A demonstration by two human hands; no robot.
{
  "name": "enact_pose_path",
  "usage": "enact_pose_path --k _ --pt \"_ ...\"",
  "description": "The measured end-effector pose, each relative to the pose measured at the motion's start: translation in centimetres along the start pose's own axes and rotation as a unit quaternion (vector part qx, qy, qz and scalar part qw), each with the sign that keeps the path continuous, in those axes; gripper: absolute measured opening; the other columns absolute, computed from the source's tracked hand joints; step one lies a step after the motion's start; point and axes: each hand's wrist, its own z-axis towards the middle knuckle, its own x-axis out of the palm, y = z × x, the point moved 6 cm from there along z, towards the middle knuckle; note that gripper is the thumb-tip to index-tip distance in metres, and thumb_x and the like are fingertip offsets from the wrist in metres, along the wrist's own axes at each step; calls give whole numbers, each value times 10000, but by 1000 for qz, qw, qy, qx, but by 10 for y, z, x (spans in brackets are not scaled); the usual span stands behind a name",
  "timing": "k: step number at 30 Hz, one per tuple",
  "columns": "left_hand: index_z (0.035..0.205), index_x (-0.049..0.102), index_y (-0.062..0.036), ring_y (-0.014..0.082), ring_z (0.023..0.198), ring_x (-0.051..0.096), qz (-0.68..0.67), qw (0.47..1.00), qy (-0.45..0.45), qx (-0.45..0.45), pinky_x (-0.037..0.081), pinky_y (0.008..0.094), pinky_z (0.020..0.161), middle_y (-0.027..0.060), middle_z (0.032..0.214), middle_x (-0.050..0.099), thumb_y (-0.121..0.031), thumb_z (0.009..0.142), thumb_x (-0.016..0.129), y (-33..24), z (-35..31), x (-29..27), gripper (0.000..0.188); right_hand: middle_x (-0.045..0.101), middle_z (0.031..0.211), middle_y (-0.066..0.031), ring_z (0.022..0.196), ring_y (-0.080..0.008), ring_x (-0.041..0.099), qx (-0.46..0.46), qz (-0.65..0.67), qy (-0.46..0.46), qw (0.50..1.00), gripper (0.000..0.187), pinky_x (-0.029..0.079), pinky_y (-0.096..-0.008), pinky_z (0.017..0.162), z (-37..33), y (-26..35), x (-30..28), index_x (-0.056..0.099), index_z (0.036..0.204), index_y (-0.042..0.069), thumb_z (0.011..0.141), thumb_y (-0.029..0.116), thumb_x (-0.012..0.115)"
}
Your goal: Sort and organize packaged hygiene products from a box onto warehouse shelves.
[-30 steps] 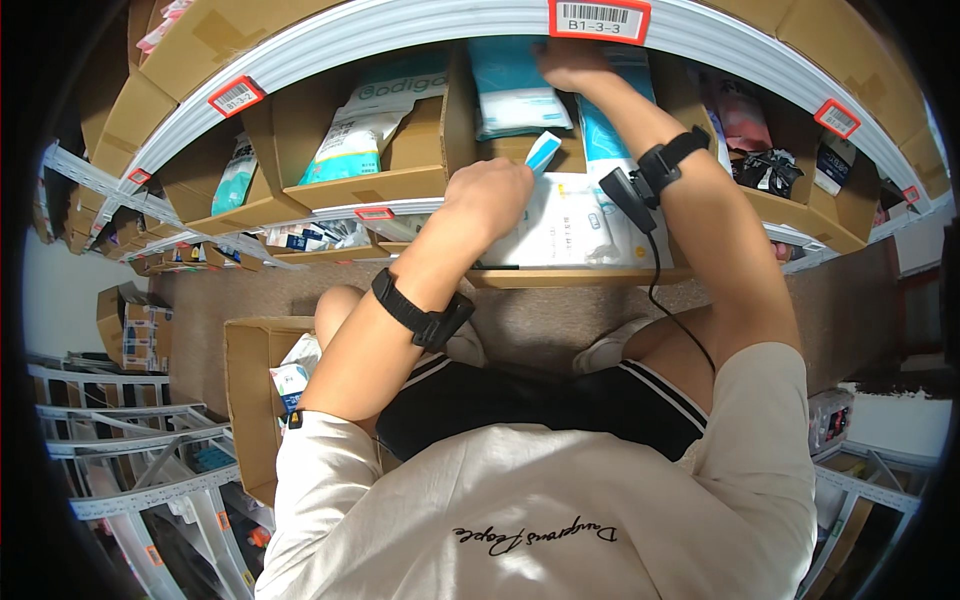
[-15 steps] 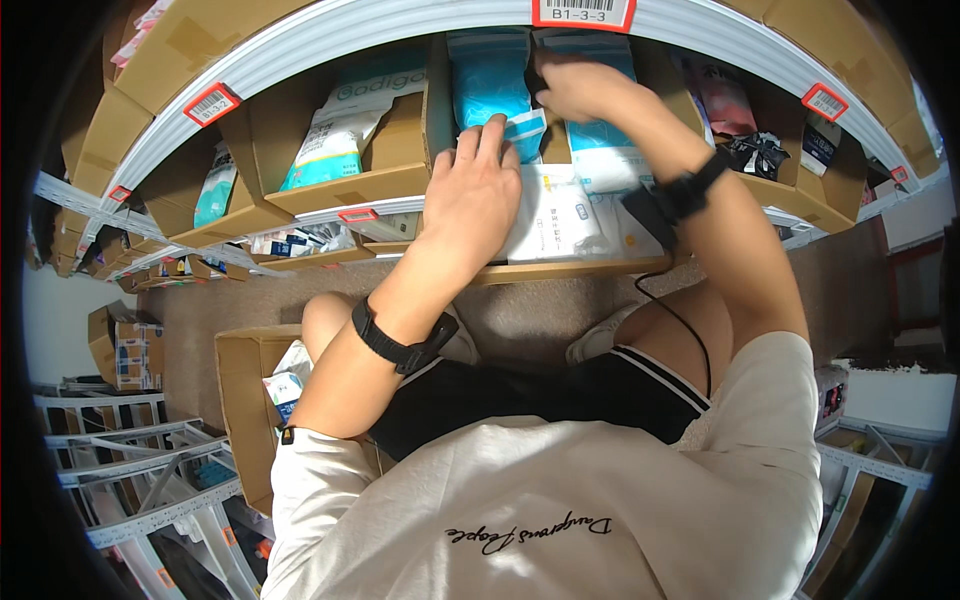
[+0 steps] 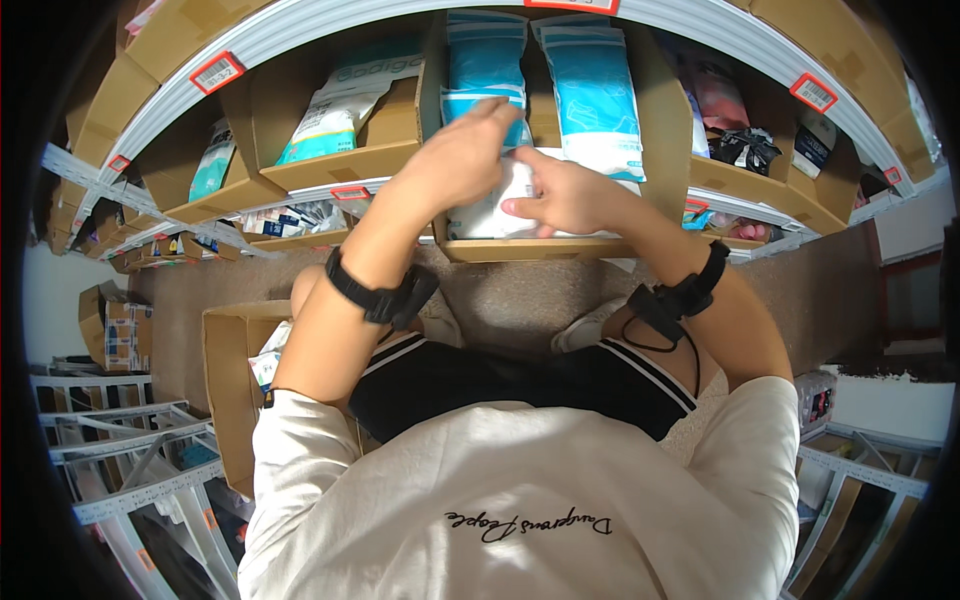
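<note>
In the cardboard bin ahead of me lie two columns of blue-and-white plastic packets: a left blue packet [image 3: 485, 65] and a right blue packet [image 3: 597, 100]. My left hand [image 3: 455, 160] reaches over the left column, its fingers stretched out across the lower blue packet there. Close by at its right, my right hand [image 3: 575, 197] has thumb and fingers closed on a white plastic packet [image 3: 490, 215] at the bin's front. Part of this packet is hidden under both hands, and the fingers are slightly blurred. Black straps with small devices circle both wrists.
A neighbouring bin [image 3: 320, 170] on the left holds white-and-teal packets. On the right another bin [image 3: 780, 190] holds pink and black packages. A metal shelf rail [image 3: 380, 25] curves above. An open cardboard box [image 3: 225, 400] with packages stands beside my left leg.
My right hand has come down from the back of the right blue packets to the white packet in front. My left hand has shifted slightly up and left. The white packets have moved.
</note>
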Motion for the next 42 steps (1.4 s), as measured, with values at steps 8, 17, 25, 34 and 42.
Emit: enact_pose_path --k 8,17,25,34,42 --pt "980 681 -43 342 1152 564 22 980 -198 19 483 432 937 153 1284 548 -9 805 658 -3 -74 -47 180 667 1013 -288 924 -412 679 -31 -76 -90 993 572 509 -462 857 58 9 47 351 1363 -62 971 297 562" --pt "1195 641 -85 406 1143 572 20 990 -109 -92 491 439 941 228 1336 508 -161 888 677 18 -112 -4 319 671 981 -172 718 -287 704 -58 -85 -9 995 320 529 -393 677 62 18 35 506 1168 35 989 296 551" --pt "1304 555 -100 463 1151 565 -67 984 -53 -160 485 472 962 263 1353 493 -224 868 676 24 -98 10 469 600 1258 -62 1115 -319 604 -78 -342 18 936 358 488 -457 934 51 10 45 608 1247 132 992 366 516" --pt "1234 630 -120 456 1248 517 175 982 -19 -76 531 476 931 304 1510 292 -512 727 794 -1 -117 15 662 625 1052 -95 957 -311 611 -154 -281 -188 929 286 496 -417 798 -70 4 27 625 1127 71 885 219 661" --pt "1410 425 -156 431 1017 638 101 986 15 -133 556 490 799 253 1288 513 -461 776 767 20 -90 23 782 618 912 -86 869 -296 592 -185 -262 -237 917 163 460 -409 780 -57 -22 23 639 1041 82 909 174 612"
